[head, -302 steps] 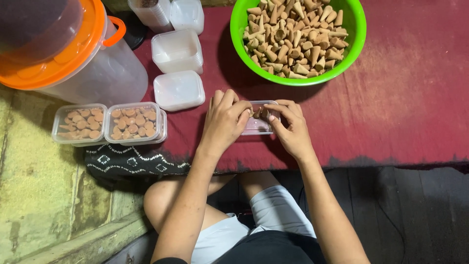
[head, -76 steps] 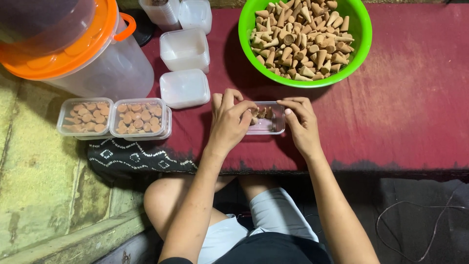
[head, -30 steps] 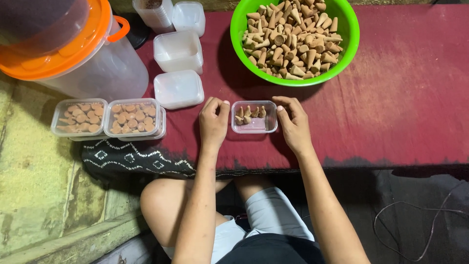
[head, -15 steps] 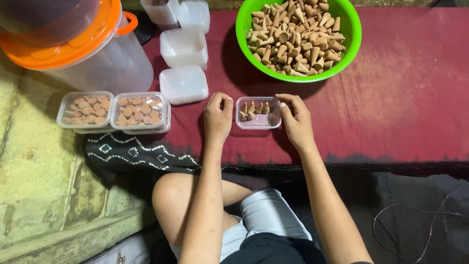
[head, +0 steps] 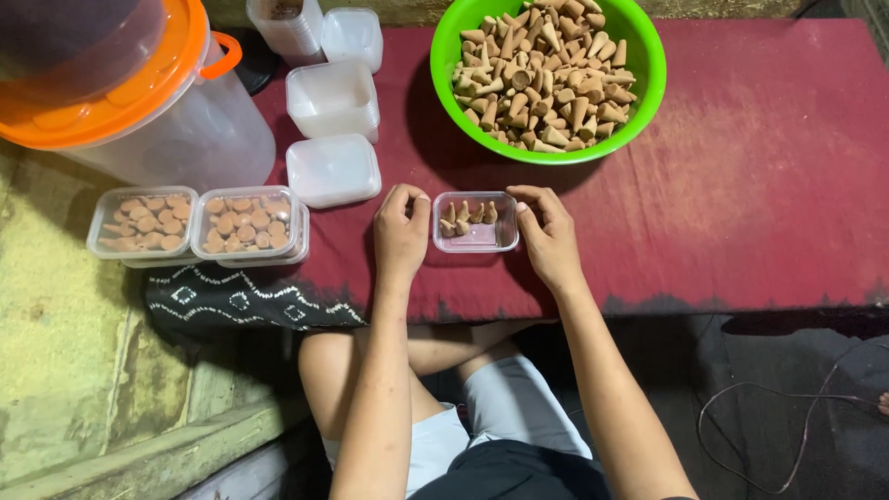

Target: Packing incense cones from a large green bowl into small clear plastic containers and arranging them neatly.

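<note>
Small clear plastic container (head: 476, 222) is sitting at the centre of the head view, on the near part of the red cloth-covered table (head: 759, 194). It is holding one row of tan cones along its far wall, each standing point up; the near part of its floor is showing bare. The left hand (head: 400, 233) is resting against the container's left wall with fingers curled, gripping nothing. The right hand (head: 548, 236) is touching the right wall with fingers loosely bent, also holding nothing. Flanking it this way is probably keeping the light container from sliding. The green bowl (head: 548, 79), heaped with loose cones, is standing just above, within easy reach. At centre left, two filled containers (head: 199, 225) are lying side by side, apart from the empty stacked tubs (head: 331, 97) above them. A large lidded orange-rimmed tub (head: 120, 88) is occupying the upper left.
</note>
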